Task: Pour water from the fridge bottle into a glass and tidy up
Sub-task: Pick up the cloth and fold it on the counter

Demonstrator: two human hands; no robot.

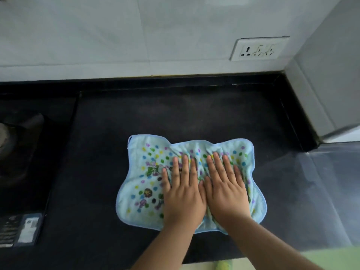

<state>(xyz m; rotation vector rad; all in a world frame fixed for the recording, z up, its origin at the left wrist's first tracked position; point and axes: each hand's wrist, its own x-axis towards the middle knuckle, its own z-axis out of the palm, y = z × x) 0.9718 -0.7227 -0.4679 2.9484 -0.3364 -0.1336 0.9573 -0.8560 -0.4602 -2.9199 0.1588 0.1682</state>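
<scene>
Two bare forearms reach in from the near edge, and two hands lie side by side, thumbs almost touching. The left hand (182, 189) and the right hand (226, 189) are both flat, palms down, fingers straight and slightly spread, pressing on one cloth (140, 184). It is a single pale blue towel with a darker blue hem, printed with coloured dots and a few small cartoon figures, lying spread on the black countertop (175, 114), bunched into wrinkles just ahead of the fingertips. No bottle or glass shows anywhere in this view.

To the left sits one gas stove (29, 152), dark, with one burner partly in view at the frame's edge and one label near its front corner. To the right stands a grey appliance side (331, 94), rising past the counter's end. Farthest off, on the pale tiled wall (116, 36), there is one white socket plate (259, 49).
</scene>
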